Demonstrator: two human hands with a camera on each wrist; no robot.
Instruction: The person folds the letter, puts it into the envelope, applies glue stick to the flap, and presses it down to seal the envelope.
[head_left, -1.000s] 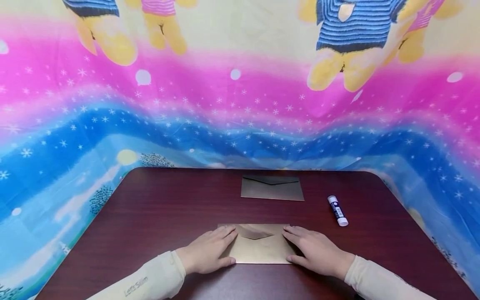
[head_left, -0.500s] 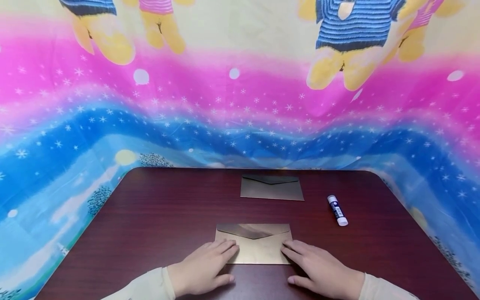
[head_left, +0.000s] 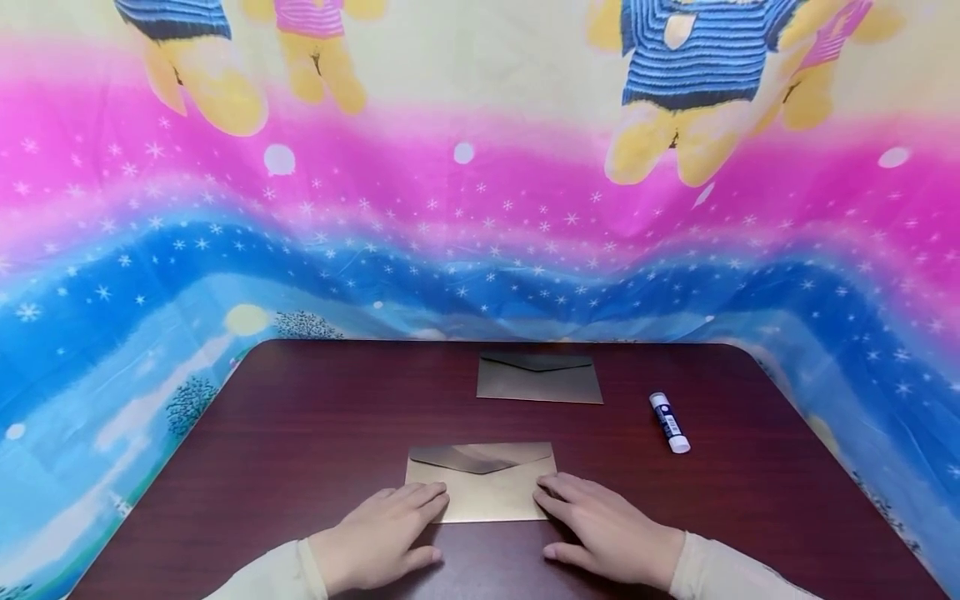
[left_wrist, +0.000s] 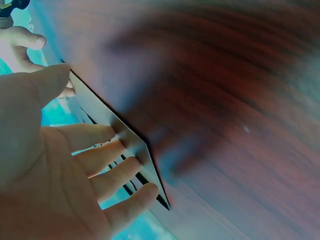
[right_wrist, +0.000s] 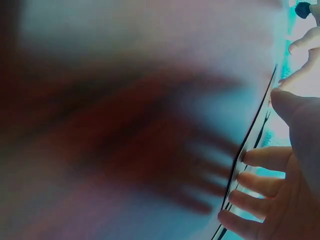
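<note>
A gold envelope (head_left: 487, 498) lies flat on the dark wood table, its pointed flap folded down along the far edge. My left hand (head_left: 386, 527) rests its straight fingertips on the envelope's left side, the thumb apart on the near side. On the right side my right hand (head_left: 611, 527) touches it the same way. In the left wrist view, the fingers (left_wrist: 117, 175) spread over the envelope's edge (left_wrist: 145, 165). The right wrist view has the fingers (right_wrist: 257, 185) of the other hand lined up at the envelope's border.
A second, darker envelope (head_left: 538, 385) lies near the table's far edge. To its right is a glue stick (head_left: 669, 423) with white ends and a blue label. A printed curtain (head_left: 480, 208) hangs behind the table (head_left: 315, 417).
Both hands first slid toward the near edge of the envelope, baring its flap corners. Then envelope and hands shifted left together, the envelope turning slightly.
</note>
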